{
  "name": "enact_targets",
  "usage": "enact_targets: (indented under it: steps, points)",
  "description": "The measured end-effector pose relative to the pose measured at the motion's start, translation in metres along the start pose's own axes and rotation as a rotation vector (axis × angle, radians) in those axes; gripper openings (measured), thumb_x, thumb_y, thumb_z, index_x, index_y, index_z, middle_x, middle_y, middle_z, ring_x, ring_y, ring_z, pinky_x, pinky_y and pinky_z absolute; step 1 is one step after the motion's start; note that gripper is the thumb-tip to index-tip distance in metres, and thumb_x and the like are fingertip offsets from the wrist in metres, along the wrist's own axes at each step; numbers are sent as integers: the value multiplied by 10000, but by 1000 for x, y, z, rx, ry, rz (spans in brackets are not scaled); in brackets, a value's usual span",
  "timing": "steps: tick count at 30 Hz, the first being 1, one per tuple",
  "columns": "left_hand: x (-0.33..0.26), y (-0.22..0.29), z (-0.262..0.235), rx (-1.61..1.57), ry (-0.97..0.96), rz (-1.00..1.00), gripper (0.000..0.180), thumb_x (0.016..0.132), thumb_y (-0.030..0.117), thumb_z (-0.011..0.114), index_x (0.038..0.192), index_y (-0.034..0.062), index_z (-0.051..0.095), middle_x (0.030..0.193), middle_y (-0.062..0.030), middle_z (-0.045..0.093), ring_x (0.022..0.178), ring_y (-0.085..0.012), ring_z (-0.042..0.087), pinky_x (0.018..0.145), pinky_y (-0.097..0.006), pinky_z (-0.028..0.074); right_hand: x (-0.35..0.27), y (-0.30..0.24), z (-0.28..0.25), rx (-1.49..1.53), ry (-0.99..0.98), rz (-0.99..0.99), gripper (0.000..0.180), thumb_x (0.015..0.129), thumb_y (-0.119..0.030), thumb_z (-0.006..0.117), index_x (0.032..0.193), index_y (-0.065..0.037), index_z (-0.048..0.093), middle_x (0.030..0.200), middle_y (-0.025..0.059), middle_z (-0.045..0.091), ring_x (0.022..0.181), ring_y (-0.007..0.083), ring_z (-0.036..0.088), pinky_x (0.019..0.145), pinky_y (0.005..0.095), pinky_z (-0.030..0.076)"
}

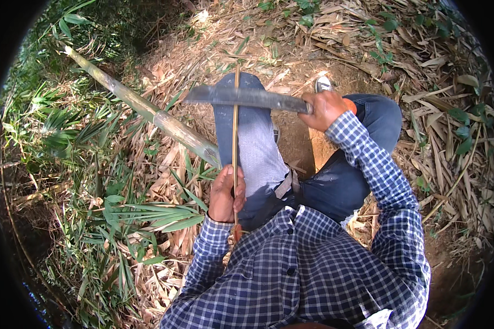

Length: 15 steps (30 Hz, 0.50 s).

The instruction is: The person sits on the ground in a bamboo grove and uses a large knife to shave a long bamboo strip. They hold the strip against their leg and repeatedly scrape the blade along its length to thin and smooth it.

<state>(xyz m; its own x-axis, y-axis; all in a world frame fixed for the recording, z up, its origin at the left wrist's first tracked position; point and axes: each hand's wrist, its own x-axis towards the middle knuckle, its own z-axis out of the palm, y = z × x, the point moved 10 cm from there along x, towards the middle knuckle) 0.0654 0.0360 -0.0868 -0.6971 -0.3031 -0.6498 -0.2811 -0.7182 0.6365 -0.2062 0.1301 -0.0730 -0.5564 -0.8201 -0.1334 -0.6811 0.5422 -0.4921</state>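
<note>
A long, thin bamboo strip (235,134) runs upright in the view along my left leg (255,137). My left hand (223,192) is closed round its lower part, close to my body. My right hand (325,111) grips the handle end of a machete (258,100), and something orange shows behind that hand. The dark blade lies crosswise over the strip near my left knee, its tip pointing left and slightly blurred. Whether the edge touches the strip I cannot tell.
A thick bamboo pole (170,125) slants from the far left to beside my left leg. Dry leaves (422,131) litter the ground, with green bamboo leaves (159,215) to the left. My shoe (323,84) rests on bare soil beyond my right leg (376,122).
</note>
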Motion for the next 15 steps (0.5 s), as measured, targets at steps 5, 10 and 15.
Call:
enact_targets:
  steps: [5, 10, 15]
  points:
    - [0, 0, 1, -11, -14, -13, 212, 1058, 210, 350, 1020, 52, 486, 628, 7, 426, 362, -43, 314, 323, -185, 290, 31, 34, -11, 52, 127, 140, 320, 751, -296, 683, 907, -18, 709, 644, 196, 646, 608, 352, 656, 638, 460, 537]
    - [4, 3, 5, -134, -40, -41, 198, 1051, 180, 345, 1037, 42, 485, 644, 1, 421, 365, -40, 319, 320, -184, 285, -32, -31, 5, 58, -74, -43, 293, 741, -305, 712, 918, -71, 717, 641, 155, 659, 617, 331, 679, 616, 433, 557]
    - [4, 2, 9, -190, -29, -79, 202, 1053, 181, 343, 1045, 34, 481, 651, -5, 415, 376, -41, 327, 322, -185, 291, -65, -58, 18, 98, -69, -177, 275, 733, -338, 711, 893, -114, 705, 660, 138, 659, 650, 351, 674, 596, 458, 531]
